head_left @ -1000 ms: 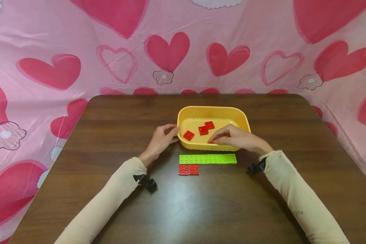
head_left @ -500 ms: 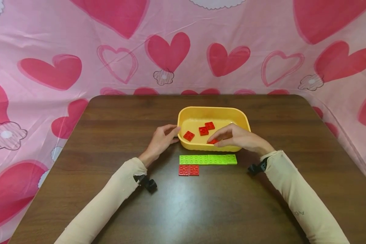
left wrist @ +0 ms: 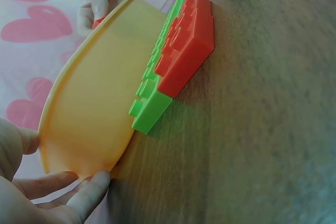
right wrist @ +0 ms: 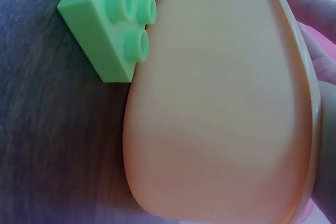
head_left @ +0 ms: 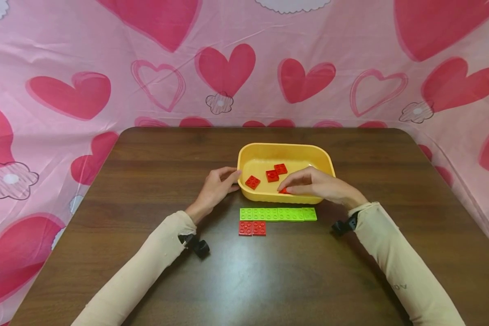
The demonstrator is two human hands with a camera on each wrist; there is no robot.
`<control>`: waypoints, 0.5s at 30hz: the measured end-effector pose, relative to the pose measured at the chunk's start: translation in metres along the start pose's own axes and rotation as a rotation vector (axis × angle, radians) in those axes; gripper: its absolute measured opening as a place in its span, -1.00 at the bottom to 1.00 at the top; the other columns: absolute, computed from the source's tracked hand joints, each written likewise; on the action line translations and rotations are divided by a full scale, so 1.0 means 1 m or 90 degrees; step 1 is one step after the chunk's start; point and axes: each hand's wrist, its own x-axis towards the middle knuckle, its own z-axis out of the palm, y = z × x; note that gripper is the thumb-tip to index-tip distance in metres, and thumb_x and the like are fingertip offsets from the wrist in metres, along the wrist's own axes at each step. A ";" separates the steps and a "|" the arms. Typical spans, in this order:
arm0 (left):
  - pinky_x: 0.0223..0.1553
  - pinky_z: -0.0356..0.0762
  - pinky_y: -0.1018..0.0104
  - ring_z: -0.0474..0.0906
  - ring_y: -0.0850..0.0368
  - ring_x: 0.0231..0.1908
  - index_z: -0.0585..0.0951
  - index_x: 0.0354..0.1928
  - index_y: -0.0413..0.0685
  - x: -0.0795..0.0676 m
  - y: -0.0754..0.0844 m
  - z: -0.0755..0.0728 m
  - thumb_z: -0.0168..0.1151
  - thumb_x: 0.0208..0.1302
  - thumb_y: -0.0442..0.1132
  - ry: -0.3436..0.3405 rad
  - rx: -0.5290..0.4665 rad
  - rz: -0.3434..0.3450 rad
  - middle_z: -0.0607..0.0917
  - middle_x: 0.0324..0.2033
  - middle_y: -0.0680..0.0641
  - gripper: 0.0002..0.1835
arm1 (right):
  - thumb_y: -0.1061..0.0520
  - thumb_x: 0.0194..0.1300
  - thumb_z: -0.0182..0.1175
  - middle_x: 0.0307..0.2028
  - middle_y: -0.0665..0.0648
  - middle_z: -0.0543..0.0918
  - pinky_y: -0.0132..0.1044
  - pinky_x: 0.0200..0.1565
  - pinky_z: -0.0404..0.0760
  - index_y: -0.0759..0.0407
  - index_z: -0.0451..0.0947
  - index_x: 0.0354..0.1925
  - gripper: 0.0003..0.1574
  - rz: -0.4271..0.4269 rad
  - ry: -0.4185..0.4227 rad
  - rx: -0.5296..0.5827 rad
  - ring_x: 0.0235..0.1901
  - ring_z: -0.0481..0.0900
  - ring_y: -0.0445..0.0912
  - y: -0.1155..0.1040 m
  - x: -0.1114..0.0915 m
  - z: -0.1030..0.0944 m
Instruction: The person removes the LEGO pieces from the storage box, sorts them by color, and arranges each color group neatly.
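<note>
My right hand [head_left: 315, 183] reaches over the near wall of a yellow tub [head_left: 285, 197]. Its thumb and fingertips pinch a red toy brick [head_left: 284, 190], partly covered by the fingers. Inside the tub lie more red bricks: one at the left [head_left: 252, 182], one in the middle [head_left: 272, 175] and one just behind it [head_left: 280, 168]. My left hand [head_left: 217, 186] holds the tub's left end. In the left wrist view its thumb is at the rim and its fingers [left wrist: 90, 195] are against the outer wall.
In front of the tub runs a row of bright green bricks [head_left: 278, 214] set end to end. Two red bricks [head_left: 252, 228] sit side by side against its near left side. All stand on a brown wooden table [head_left: 167, 154], with a pink heart-patterned cloth [head_left: 261, 27] behind.
The pinched red brick has shifted and tilted slightly between the right fingertips, still inside the tub. My left hand stays on the tub's end.
</note>
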 end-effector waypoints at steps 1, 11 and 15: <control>-0.01 0.68 0.26 0.65 -0.06 0.03 0.50 0.25 -0.32 0.000 0.000 0.000 0.16 0.48 -0.11 0.001 0.000 -0.002 0.60 0.11 -0.26 -0.53 | 0.10 0.40 0.23 -0.03 0.05 0.73 -0.01 0.21 0.47 0.10 0.69 0.06 -0.70 0.004 -0.003 0.001 0.06 0.52 0.04 0.000 0.000 0.000; -0.04 0.70 0.25 0.65 -0.08 0.03 0.50 0.24 -0.33 0.000 -0.001 0.000 0.17 0.47 -0.12 0.003 0.005 0.005 0.59 0.13 -0.26 -0.52 | 0.07 0.36 0.29 -0.06 0.01 0.72 0.01 0.20 0.46 0.08 0.69 0.02 -0.71 0.033 0.036 -0.031 0.04 0.50 0.04 -0.014 -0.002 0.005; -0.10 0.72 0.25 0.65 -0.06 0.03 0.49 0.26 -0.31 0.000 0.000 0.000 0.16 0.47 -0.11 0.006 0.020 0.007 0.59 0.12 -0.24 -0.52 | 0.08 0.32 0.34 -0.11 -0.04 0.71 -0.05 0.08 0.59 0.02 0.70 -0.02 -0.74 0.027 0.092 -0.109 -0.02 0.50 0.00 -0.031 -0.007 0.011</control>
